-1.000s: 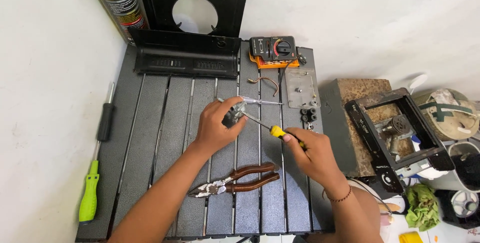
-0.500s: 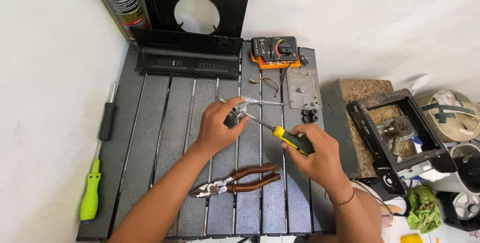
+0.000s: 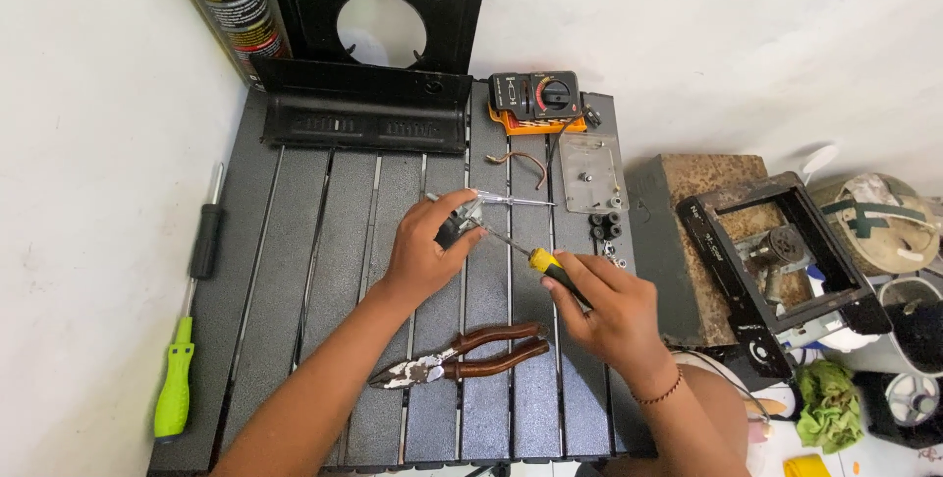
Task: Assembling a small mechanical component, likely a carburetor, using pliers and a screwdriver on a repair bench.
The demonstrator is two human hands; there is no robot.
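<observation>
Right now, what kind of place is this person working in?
Probably a small home repair spot on the floor. A screwdriver is in the right hand, pliers lie on the dark slatted table, and a meter sits nearby.

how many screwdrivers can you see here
3: a yellow-handled screwdriver in the right hand, a black-handled screwdriver and a green-handled screwdriver on the white floor left of the slatted table. Others may be hidden.
</observation>
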